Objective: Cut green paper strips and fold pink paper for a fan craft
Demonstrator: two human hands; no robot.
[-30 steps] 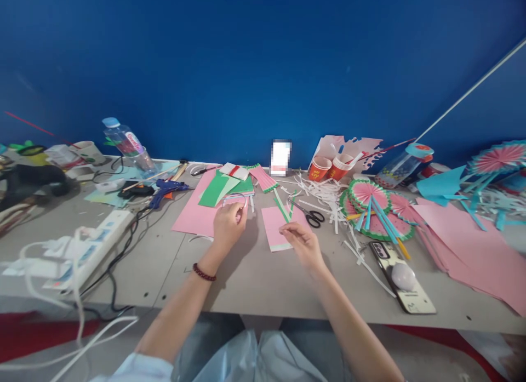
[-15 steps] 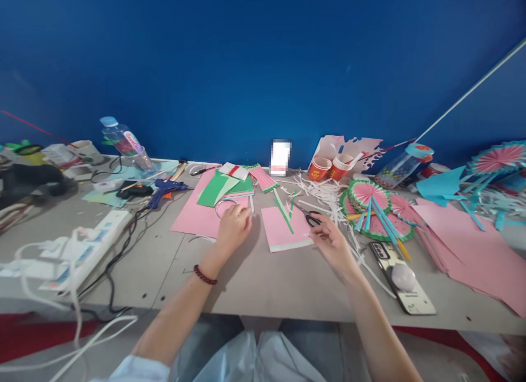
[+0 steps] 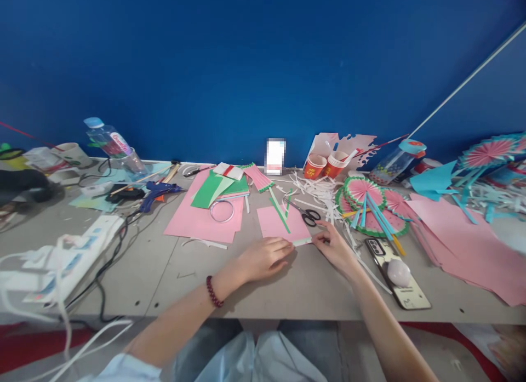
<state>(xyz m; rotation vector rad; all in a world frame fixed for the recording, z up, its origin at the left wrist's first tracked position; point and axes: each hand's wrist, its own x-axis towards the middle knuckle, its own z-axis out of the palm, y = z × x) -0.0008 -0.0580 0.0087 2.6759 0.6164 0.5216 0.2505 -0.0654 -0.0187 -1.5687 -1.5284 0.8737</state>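
Starting at the far left, a white power strip (image 3: 84, 244) lies on the grey table (image 3: 263, 294) with its cables looped toward the near edge. A clear bottle (image 3: 107, 142) lies tilted at the far side, and a blue glue gun (image 3: 158, 189) rests to its right. A large pink sheet (image 3: 193, 226) carries 1 tape ring (image 3: 222, 210) and a stack of green paper (image 3: 213, 189) at its far end.

The left hand (image 3: 266, 257) lies palm down with its fingers loosely extended. Its fingertips press on the near edge of the small pink sheet (image 3: 276, 227), and it grips nothing. The small pink sheet lies flat at the table's centre, with 1 green strip (image 3: 280, 213) lying diagonally across it.

The right hand (image 3: 336, 248) is at the sheet's near right corner. Thumb and forefinger are closed and appear to pinch a pale strip (image 3: 303, 241) along that edge, but blur prevents certainty.

Black-handled scissors (image 3: 309, 214) lie just beyond the right hand. Round watermelon fans (image 3: 370, 206) lie further right, and a phone (image 3: 398, 273) lies nearer, beside the right forearm.
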